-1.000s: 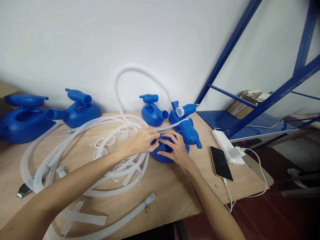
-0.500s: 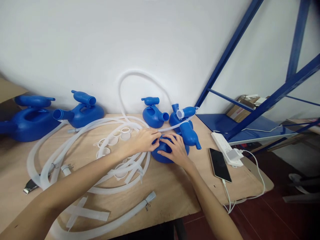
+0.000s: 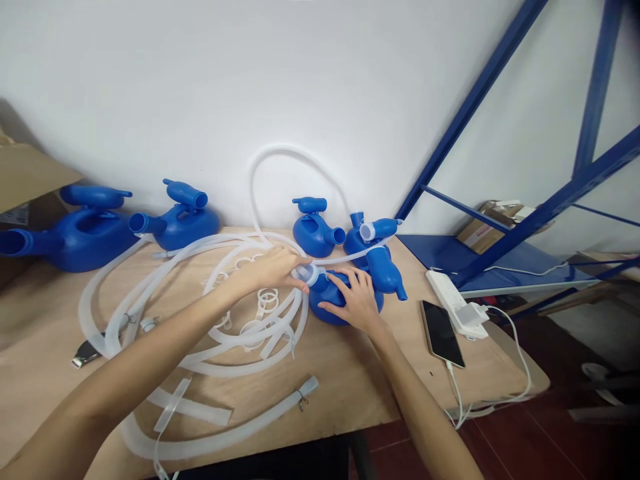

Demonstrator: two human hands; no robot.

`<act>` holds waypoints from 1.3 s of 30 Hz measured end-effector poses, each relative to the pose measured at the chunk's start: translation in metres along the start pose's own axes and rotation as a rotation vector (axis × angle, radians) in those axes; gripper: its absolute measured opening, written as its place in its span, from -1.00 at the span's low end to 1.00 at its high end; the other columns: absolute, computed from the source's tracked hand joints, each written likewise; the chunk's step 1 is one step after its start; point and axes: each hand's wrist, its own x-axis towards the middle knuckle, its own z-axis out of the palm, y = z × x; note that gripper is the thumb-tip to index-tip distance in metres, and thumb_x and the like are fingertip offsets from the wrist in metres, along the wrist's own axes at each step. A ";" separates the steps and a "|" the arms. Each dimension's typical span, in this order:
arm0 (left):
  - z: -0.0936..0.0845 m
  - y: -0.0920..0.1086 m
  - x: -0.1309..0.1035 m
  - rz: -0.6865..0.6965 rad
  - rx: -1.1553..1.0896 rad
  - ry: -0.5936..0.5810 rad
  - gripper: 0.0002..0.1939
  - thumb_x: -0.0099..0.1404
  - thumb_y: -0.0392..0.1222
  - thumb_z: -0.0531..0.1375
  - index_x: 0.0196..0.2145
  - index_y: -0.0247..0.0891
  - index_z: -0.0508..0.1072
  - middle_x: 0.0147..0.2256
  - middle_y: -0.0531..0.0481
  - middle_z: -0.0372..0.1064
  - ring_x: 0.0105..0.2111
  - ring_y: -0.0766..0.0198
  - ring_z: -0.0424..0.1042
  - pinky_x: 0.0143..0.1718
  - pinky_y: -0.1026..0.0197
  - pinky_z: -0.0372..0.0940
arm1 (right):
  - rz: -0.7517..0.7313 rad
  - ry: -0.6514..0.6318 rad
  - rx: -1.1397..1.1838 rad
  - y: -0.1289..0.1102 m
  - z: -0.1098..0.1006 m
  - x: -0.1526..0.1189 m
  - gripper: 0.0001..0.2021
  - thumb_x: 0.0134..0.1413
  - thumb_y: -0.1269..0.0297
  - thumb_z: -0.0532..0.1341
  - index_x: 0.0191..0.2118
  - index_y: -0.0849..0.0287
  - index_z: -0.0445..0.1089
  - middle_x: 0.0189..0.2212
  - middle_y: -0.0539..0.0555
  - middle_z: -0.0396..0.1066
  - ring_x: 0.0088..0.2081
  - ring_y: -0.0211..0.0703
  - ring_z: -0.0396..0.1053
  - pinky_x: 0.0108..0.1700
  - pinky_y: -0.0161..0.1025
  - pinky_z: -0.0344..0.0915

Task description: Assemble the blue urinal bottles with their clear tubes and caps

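A blue plastic urinal bottle lies on the table in front of me, its short neck pointing left. My left hand pinches a translucent plastic cap at the mouth of that neck; whether the cap is fully seated I cannot tell. Over the bottle's body and handle, my right hand grips with fingers and thumb apart. Just behind it are another blue bottle, partly covered, and a blue bulb-shaped receptacle with a narrow tip. Coils of translucent tubing lie beneath my left forearm.
More blue bottles stand along the wall, one behind my hands. White ring caps lie among the tubing. A phone and a power strip sit at the right, near a blue metal rack. A cardboard box is at far left.
The translucent cap now shows in my left hand at the bottle's neck, and that hand has shifted left. My right hand stays on the bottle. The whole view has moved slightly.
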 end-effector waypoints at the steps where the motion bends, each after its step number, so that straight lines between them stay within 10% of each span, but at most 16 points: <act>1: 0.001 0.000 0.002 -0.005 -0.010 0.001 -0.37 0.26 0.26 0.36 0.10 -0.25 0.55 -0.30 -0.12 0.59 -0.30 0.01 0.58 -0.28 0.19 0.28 | -0.004 -0.010 0.000 0.000 0.000 0.000 -0.35 0.23 -0.27 0.24 0.24 0.08 0.44 0.14 0.28 0.42 0.15 0.27 0.30 0.15 0.20 0.23; 11: 0.014 0.003 0.005 -0.115 -0.010 0.070 -0.37 0.10 0.29 0.45 -0.03 -0.21 0.62 -0.34 -0.13 0.59 -0.29 -0.05 0.59 -0.29 0.15 0.33 | 0.027 -0.016 -0.006 0.002 0.007 0.002 -0.30 0.28 -0.21 0.21 0.40 0.04 0.26 0.10 0.26 0.42 0.10 0.23 0.30 0.15 0.17 0.22; 18: 0.011 0.041 -0.012 -0.059 0.220 0.316 -0.60 0.41 -0.07 0.31 0.10 -0.32 0.50 0.20 -0.37 0.39 0.23 -0.17 0.35 0.21 -0.14 0.20 | 0.069 0.054 -0.022 0.004 0.012 0.005 -0.37 0.26 -0.17 0.26 0.31 0.05 0.37 0.13 0.25 0.44 0.18 0.28 0.29 0.22 0.23 0.22; 24: 0.034 0.130 -0.068 0.042 0.137 -0.125 -0.62 0.31 0.15 0.33 -0.34 -0.27 0.63 -0.38 -0.22 0.52 -0.40 -0.02 0.48 -0.33 -0.03 0.28 | -0.034 0.146 0.004 -0.003 0.007 -0.004 -0.46 0.28 -0.03 0.29 0.29 0.05 0.38 0.22 0.29 0.36 0.30 0.32 0.22 0.30 0.30 0.23; 30: 0.088 0.148 -0.108 0.124 0.283 -0.118 -0.90 0.21 -0.11 0.42 -0.31 -0.12 0.67 -0.34 -0.19 0.57 -0.13 -0.15 0.41 -0.12 -0.14 0.21 | 0.399 0.509 -0.048 0.002 -0.040 -0.016 -0.44 0.24 -0.05 0.30 0.27 0.07 0.41 0.28 0.38 0.24 0.34 0.53 0.14 0.29 0.53 0.09; 34: 0.079 0.151 -0.112 0.222 0.200 -0.133 -0.89 0.31 -0.09 0.35 -0.29 -0.15 0.62 -0.30 -0.11 0.59 -0.10 -0.07 0.40 0.00 -0.17 0.20 | 0.795 0.255 0.300 0.044 -0.069 -0.011 -0.16 0.19 -0.28 0.22 0.41 0.18 0.21 0.31 0.43 0.25 0.33 0.41 0.22 0.31 0.40 0.19; 39: 0.018 0.165 -0.113 0.264 -0.141 -0.136 -0.77 0.47 -0.05 0.17 -0.21 -0.25 0.51 -0.29 -0.10 0.55 -0.14 0.04 0.48 0.03 -0.05 0.29 | 0.901 -0.074 0.634 0.081 -0.073 -0.006 -0.05 -0.07 -0.27 0.42 0.37 0.11 0.27 0.23 0.31 0.41 0.17 0.31 0.45 0.14 0.19 0.46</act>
